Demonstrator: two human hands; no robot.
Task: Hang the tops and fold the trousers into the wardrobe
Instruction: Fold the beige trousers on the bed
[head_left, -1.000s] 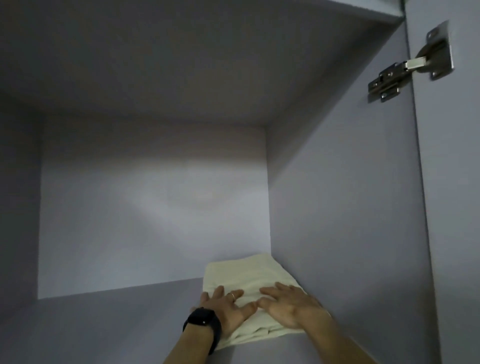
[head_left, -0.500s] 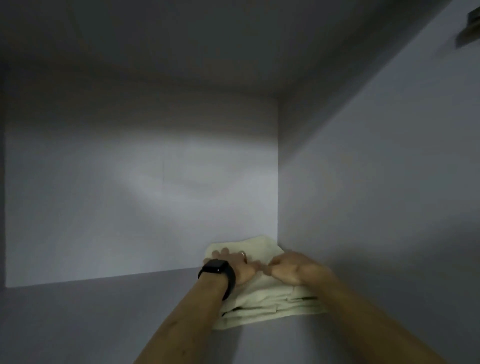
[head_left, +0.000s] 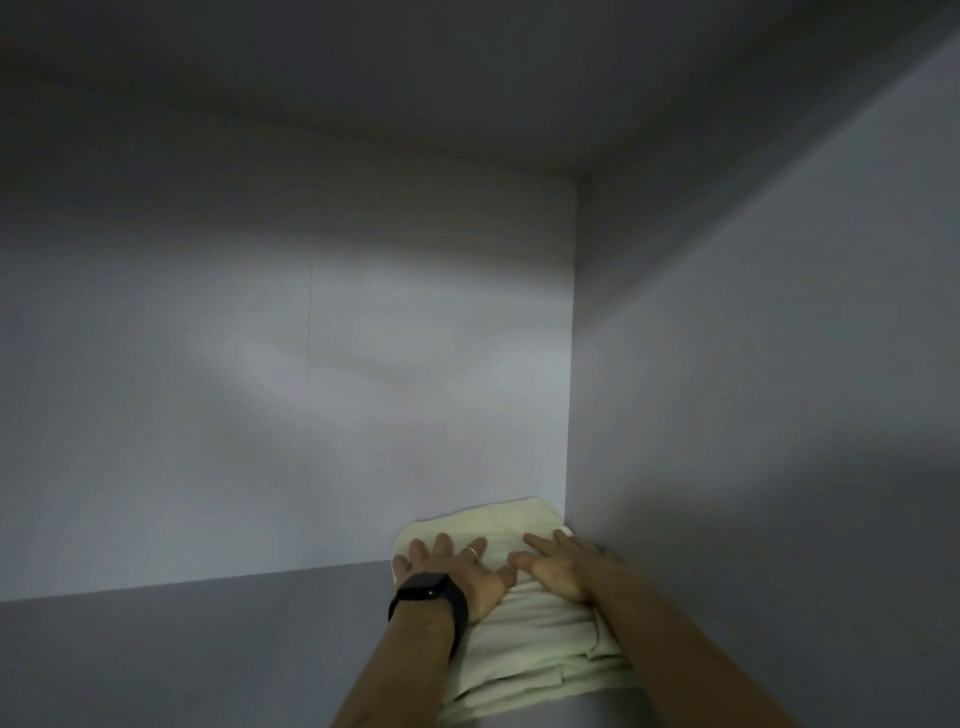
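Note:
Folded cream trousers (head_left: 530, 644) lie on the grey wardrobe shelf (head_left: 208, 654), pushed into its back right corner against the side wall. My left hand (head_left: 457, 569), with a black watch on the wrist and a ring on one finger, presses flat on the left part of the fold with fingers spread. Beside it, my right hand (head_left: 558, 569) presses flat on the right part, close to the side wall. Both thumbs nearly meet in the middle of the cloth. Neither hand grips anything.
The compartment is a grey box: back panel (head_left: 311, 389), right side wall (head_left: 753, 415) and a low top panel (head_left: 363, 93). The shelf stretches bare to the left of the trousers.
The trousers have slid deeper toward the back right corner under both palms. The view has moved further into the compartment, so the door hinge is out of sight. Fingers are spread flat again.

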